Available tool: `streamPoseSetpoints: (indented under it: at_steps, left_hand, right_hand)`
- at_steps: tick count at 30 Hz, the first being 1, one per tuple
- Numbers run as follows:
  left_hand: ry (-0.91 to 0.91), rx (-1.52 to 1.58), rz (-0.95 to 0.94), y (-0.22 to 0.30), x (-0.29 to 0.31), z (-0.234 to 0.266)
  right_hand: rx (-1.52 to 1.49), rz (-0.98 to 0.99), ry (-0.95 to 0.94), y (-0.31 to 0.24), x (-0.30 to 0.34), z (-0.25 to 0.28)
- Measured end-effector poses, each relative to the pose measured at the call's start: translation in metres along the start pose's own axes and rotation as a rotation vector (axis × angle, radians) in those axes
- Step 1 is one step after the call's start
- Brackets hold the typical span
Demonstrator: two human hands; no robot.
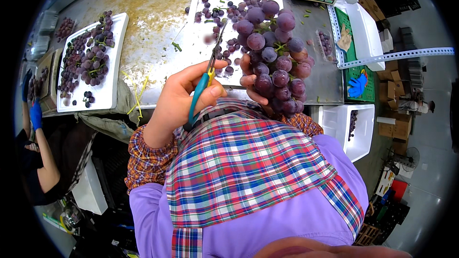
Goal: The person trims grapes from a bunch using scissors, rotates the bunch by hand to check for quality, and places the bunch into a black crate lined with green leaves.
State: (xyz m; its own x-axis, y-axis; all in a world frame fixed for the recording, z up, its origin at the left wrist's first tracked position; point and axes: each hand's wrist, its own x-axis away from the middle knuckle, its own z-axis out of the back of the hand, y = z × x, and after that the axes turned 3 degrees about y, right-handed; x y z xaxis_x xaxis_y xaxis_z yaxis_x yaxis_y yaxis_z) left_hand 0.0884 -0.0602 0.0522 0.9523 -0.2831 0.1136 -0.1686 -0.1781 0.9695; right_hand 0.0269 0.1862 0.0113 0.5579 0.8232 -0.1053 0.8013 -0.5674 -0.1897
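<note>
Overall, a grey floor (435, 110) extends along the right, bearing brown cardboard boxes (399, 124). The long grey metal table (153, 28), stained yellow-brown at upper left, presents its near edge close to the person's waist. Two white rectangular foam trays are noted: the left tray (120, 38), holding dark grape bunches (95, 64), and the centre tray (195, 50). A bare strip between them leaves open room beside the left hand. One perforated green plastic mat (354, 67) lies at right. One large purple grape bunch (281, 62) is raised above the centre tray's near right part; the right hand (248, 81) supports it, fingers curled. The left hand (181, 93) grips one pair of metal scissors with teal-and-yellow handles (201, 90), blades nearly together, left of the bunch. One blue glove (356, 87) rests on the mat. Loose grapes (228, 70), too many to count, dot the centre tray.
</note>
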Motion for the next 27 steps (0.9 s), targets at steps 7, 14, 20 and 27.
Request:
streamPoseSetpoints:
  at_steps: [7,14,20,27]
  left_hand:
    - [-0.030,-0.037,-0.016,-0.001,-0.005,-0.004]
    - [0.005,-0.052,0.004,-0.007,-0.007,-0.003]
    - [-0.037,0.018,-0.062,-0.010,-0.004,-0.004]
    - [0.060,0.075,-0.033,-0.009,0.000,-0.004]
  right_hand:
    - [0.074,0.011,0.147,-0.006,0.016,-0.005]
    - [0.118,0.148,0.106,-0.002,0.007,-0.014]
    - [0.247,0.161,0.062,0.004,-0.004,-0.017]
    - [0.075,0.030,0.016,0.005,-0.005,0.004]
